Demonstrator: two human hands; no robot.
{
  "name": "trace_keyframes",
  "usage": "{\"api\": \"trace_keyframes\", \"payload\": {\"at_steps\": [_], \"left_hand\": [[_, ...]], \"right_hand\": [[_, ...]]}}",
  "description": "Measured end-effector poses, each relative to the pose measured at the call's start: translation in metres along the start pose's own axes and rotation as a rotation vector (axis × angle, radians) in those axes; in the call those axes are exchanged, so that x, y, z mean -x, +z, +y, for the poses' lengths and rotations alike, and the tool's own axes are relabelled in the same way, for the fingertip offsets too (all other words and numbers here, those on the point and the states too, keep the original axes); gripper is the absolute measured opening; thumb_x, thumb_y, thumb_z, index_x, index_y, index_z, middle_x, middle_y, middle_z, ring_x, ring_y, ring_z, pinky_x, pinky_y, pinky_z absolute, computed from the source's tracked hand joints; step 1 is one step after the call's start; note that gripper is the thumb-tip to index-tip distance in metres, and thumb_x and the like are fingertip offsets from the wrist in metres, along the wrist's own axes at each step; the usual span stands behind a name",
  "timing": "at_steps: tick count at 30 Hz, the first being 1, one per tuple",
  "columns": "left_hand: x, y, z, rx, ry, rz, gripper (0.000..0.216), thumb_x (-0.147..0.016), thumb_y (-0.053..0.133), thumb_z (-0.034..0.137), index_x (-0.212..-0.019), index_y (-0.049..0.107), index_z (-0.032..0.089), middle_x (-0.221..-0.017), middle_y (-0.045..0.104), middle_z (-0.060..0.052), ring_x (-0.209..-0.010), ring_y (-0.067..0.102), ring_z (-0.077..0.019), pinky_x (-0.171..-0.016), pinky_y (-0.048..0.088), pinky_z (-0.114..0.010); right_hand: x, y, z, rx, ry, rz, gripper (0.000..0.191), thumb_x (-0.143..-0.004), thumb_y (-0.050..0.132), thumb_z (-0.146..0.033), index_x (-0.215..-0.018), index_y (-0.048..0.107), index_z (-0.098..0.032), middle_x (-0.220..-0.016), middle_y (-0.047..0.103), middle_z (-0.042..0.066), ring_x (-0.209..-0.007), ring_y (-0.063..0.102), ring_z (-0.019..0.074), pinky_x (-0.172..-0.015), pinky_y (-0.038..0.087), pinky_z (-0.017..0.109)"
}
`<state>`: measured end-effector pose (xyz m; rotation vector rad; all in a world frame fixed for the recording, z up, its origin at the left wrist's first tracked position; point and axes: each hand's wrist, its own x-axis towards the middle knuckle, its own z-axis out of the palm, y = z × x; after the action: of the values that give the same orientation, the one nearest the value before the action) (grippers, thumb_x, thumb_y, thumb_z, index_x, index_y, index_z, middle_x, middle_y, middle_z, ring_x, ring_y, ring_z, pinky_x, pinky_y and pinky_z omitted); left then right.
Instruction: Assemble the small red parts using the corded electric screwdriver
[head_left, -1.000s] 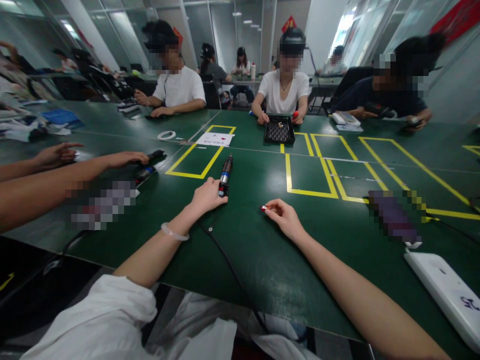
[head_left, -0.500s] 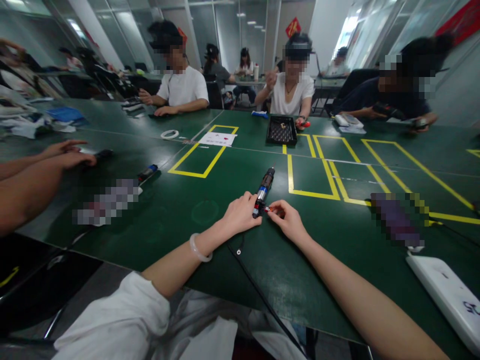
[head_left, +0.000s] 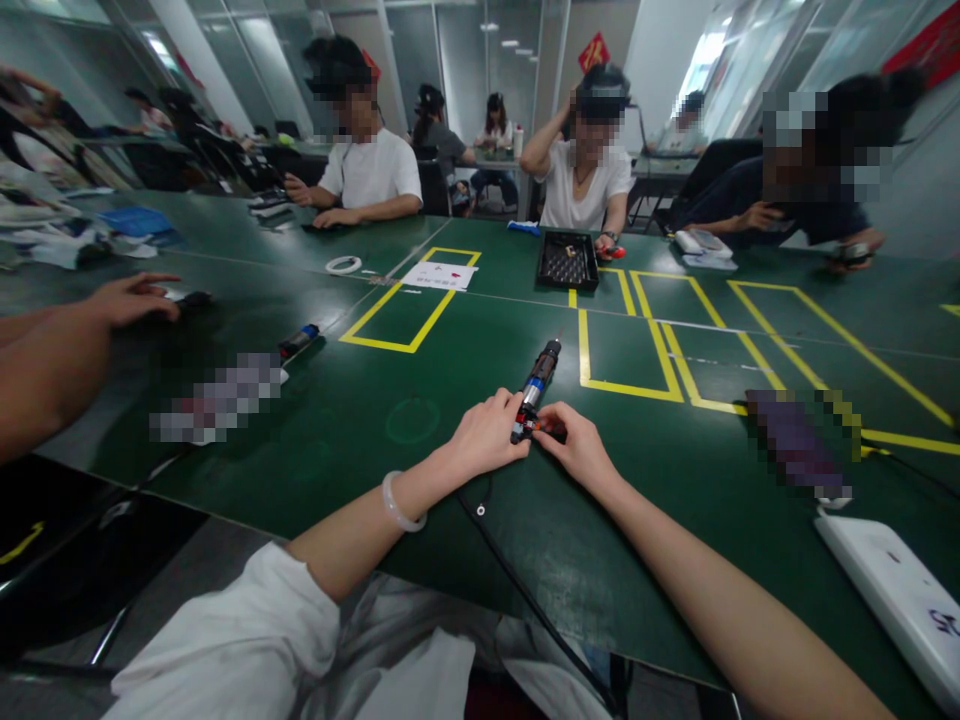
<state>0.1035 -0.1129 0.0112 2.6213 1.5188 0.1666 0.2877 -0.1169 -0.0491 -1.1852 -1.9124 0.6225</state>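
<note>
Screwdriver-like tool (head_left: 538, 385) at centre frame, over the green bench (head_left: 337, 460), is clasped near its rear end by a curled left hand (head_left: 487, 434), seemingly to steady it, while the right hand (head_left: 576, 442), fingertips closed, pinches a small red piece (head_left: 532, 426) at its side.

The broad dark green bench (head_left: 637, 520) with a shiny top carries rectangles of yellow tape (head_left: 634, 391). On it lie a white paper sheet (head_left: 441, 276), a white ring (head_left: 343, 259), a black rectangular tray (head_left: 566, 272) and, to the right, a long white plastic case (head_left: 885, 595).
</note>
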Motion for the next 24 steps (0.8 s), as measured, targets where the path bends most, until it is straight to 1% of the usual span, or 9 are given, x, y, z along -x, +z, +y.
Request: {"api": "trace_keyframes", "payload": {"at_steps": [3, 10, 16, 20, 24], "left_hand": [[0.0, 0.0, 0.001, 0.014, -0.008, -0.004, 0.052, -0.082, 0.055, 0.043, -0.128, 0.044, 0.022, -0.116, 0.051, -0.01, -0.097, 0.06, -0.0245, -0.079, 0.051, -0.035], [-0.002, 0.007, 0.006, -0.039, -0.013, 0.04, 0.058, -0.086, 0.052, 0.048, -0.135, 0.038, 0.02, -0.119, 0.051, -0.012, -0.102, 0.058, -0.0261, -0.082, 0.049, -0.036], [-0.009, 0.012, 0.015, -0.116, -0.049, 0.08, 0.054, -0.09, 0.043, 0.053, -0.133, 0.041, 0.019, -0.116, 0.051, -0.012, -0.102, 0.055, -0.0264, -0.08, 0.048, -0.036], [-0.012, 0.016, 0.016, -0.14, -0.049, 0.093, 0.06, -0.091, 0.042, 0.053, -0.14, 0.035, 0.02, -0.117, 0.05, -0.012, -0.102, 0.055, -0.0257, -0.08, 0.047, -0.035], [-0.014, 0.017, 0.012, -0.147, -0.039, 0.085, 0.063, -0.091, 0.043, 0.053, -0.144, 0.031, 0.021, -0.12, 0.05, -0.011, -0.105, 0.053, -0.0256, -0.082, 0.046, -0.035]], "right_hand": [[0.001, -0.002, -0.001, 0.028, -0.034, -0.008, 0.005, -0.086, 0.059, -0.023, -0.09, 0.062, -0.022, -0.084, 0.059, 0.003, -0.076, 0.058, 0.0182, -0.07, 0.046, 0.03], [0.002, -0.004, -0.001, 0.043, -0.044, 0.007, 0.015, -0.087, 0.053, -0.018, -0.091, 0.066, -0.022, -0.088, 0.062, 0.005, -0.078, 0.06, 0.0188, -0.072, 0.047, 0.03], [0.004, -0.008, -0.004, 0.056, -0.045, 0.027, 0.019, -0.086, 0.049, -0.014, -0.091, 0.066, -0.022, -0.089, 0.063, 0.005, -0.08, 0.06, 0.0193, -0.074, 0.046, 0.03], [0.005, -0.009, -0.003, 0.048, -0.044, 0.028, 0.019, -0.087, 0.048, -0.013, -0.092, 0.064, -0.022, -0.089, 0.064, 0.004, -0.081, 0.06, 0.0186, -0.075, 0.046, 0.03], [0.005, -0.01, 0.0, 0.031, -0.019, 0.048, 0.021, -0.084, 0.05, -0.012, -0.098, 0.062, -0.022, -0.097, 0.06, 0.005, -0.08, 0.059, 0.0174, -0.074, 0.047, 0.029]]}}
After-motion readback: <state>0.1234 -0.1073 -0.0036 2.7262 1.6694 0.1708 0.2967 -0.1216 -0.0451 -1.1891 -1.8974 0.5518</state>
